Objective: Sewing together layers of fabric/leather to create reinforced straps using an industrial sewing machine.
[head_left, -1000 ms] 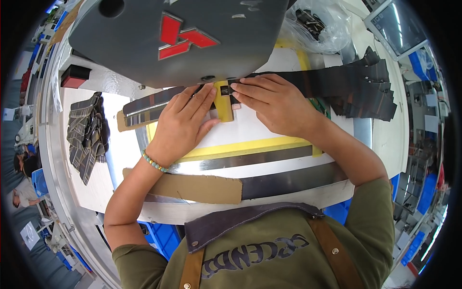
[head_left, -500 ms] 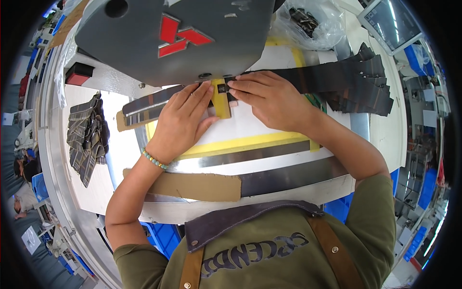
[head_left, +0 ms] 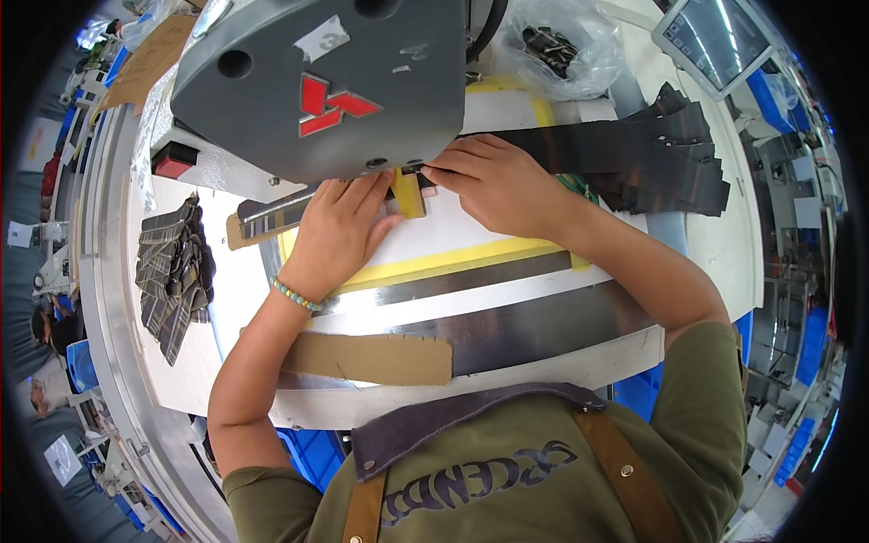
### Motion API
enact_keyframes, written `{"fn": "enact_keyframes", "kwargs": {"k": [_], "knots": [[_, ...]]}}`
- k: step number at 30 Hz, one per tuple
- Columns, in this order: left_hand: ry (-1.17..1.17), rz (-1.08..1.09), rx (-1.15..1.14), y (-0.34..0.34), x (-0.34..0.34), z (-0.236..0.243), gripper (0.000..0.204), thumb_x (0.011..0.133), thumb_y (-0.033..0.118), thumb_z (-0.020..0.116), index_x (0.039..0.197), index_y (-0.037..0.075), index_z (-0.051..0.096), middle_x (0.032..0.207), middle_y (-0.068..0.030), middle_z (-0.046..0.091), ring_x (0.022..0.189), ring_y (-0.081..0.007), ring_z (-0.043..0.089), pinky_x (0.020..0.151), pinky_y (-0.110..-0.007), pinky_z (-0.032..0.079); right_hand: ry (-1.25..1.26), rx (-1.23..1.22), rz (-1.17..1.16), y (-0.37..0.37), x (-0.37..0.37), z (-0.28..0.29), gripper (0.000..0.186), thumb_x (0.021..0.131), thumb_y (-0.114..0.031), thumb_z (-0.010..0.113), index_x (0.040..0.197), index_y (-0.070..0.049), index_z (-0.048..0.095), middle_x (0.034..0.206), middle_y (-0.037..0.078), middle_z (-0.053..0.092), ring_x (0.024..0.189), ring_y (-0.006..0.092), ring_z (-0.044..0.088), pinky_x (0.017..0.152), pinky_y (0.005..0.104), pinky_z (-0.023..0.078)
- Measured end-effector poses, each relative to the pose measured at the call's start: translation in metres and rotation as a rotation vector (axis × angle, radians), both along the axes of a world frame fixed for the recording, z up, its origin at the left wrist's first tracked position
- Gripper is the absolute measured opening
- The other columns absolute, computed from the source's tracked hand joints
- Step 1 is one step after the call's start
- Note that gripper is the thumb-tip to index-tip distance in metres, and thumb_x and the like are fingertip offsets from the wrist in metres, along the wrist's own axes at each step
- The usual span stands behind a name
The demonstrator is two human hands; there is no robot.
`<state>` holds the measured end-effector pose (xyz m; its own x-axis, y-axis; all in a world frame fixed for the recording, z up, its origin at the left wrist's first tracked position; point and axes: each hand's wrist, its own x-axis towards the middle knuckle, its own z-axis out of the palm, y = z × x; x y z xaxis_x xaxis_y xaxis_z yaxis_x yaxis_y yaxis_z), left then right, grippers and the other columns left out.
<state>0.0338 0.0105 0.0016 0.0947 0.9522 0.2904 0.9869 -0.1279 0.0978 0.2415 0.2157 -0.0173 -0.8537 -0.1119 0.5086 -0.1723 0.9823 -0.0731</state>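
Note:
Under the front edge of a dark grey machine head (head_left: 244,104), both my hands work close together at a yellow taped piece (head_left: 409,197). My left hand (head_left: 337,222) lies palm down, fingers stretched forward and thumb apart, over a striped dark strip (head_left: 272,215) on the left. My right hand (head_left: 507,190) has its fingers closed together at the end of a long dark fabric strip (head_left: 561,152), just right of the yellow piece. That strip runs off to a fanned stack of dark fabric strips (head_left: 692,158). The machine head partly hides my fingertips.
A pile of plaid fabric strips (head_left: 172,271) lies left. A brown cardboard strip (head_left: 371,359) rests along the near table edge. Far right are a clear plastic bag (head_left: 579,63) of dark pieces and a tilted screen (head_left: 715,41). Blue crates (head_left: 312,452) stand below.
The view has shifted, so the machine head sits further left and covers more of my fingertips. Both hands stay beside the yellow piece; the small dark label between them is now mostly hidden.

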Motion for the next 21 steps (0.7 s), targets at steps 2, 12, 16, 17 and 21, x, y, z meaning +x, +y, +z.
{"fn": "enact_keyframes", "kwargs": {"k": [2, 12, 16, 17, 21], "knots": [[0.006, -0.007, 0.021, 0.005, -0.005, 0.001, 0.055, 0.096, 0.025, 0.077, 0.143, -0.002, 0.065, 0.138, -0.0170, 0.068, 0.118, -0.0362, 0.065, 0.100, -0.047, 0.053, 0.000, 0.016, -0.010, 0.005, -0.003, 0.002, 0.039, 0.085, -0.006, 0.074, 0.123, 0.000, 0.077, 0.129, 0.007, 0.073, 0.123, 0.0244, 0.069, 0.109, 0.0408, 0.055], [-0.167, 0.088, 0.015, 0.017, -0.017, -0.006, 0.029, 0.103, 0.020, 0.073, 0.119, -0.004, 0.074, 0.088, -0.0224, 0.075, 0.081, -0.0440, 0.069, 0.081, -0.049, 0.055, 0.243, -0.107, -0.029, 0.024, -0.006, 0.012, 0.026, 0.081, -0.006, 0.074, 0.107, -0.002, 0.078, 0.118, 0.007, 0.075, 0.111, 0.0272, 0.070, 0.101, 0.0424, 0.056], [-0.161, 0.048, 0.107, 0.018, -0.018, -0.008, 0.028, 0.105, 0.021, 0.072, 0.115, -0.005, 0.076, 0.080, -0.0222, 0.073, 0.077, -0.0440, 0.069, 0.079, -0.049, 0.054, 0.203, -0.091, -0.041, 0.025, -0.014, 0.002, 0.024, 0.079, -0.004, 0.074, 0.103, -0.004, 0.078, 0.115, 0.006, 0.074, 0.108, 0.0266, 0.070, 0.098, 0.0423, 0.056], [-0.161, 0.048, 0.105, 0.018, -0.020, -0.009, 0.029, 0.105, 0.022, 0.072, 0.116, -0.004, 0.076, 0.080, -0.0216, 0.073, 0.076, -0.0430, 0.069, 0.078, -0.049, 0.053, 0.208, -0.091, -0.023, 0.025, -0.014, 0.002, 0.023, 0.079, -0.004, 0.074, 0.102, -0.004, 0.077, 0.112, 0.005, 0.074, 0.107, 0.0261, 0.070, 0.098, 0.0418, 0.056], [-0.159, 0.121, 0.010, 0.014, -0.020, -0.012, 0.030, 0.105, 0.024, 0.072, 0.118, -0.003, 0.076, 0.079, -0.0202, 0.073, 0.073, -0.0394, 0.068, 0.077, -0.048, 0.051, 0.221, -0.062, 0.021, 0.021, -0.012, 0.007, 0.019, 0.080, -0.005, 0.074, 0.099, -0.006, 0.077, 0.102, 0.003, 0.071, 0.101, 0.0247, 0.069, 0.095, 0.0399, 0.056]]}}
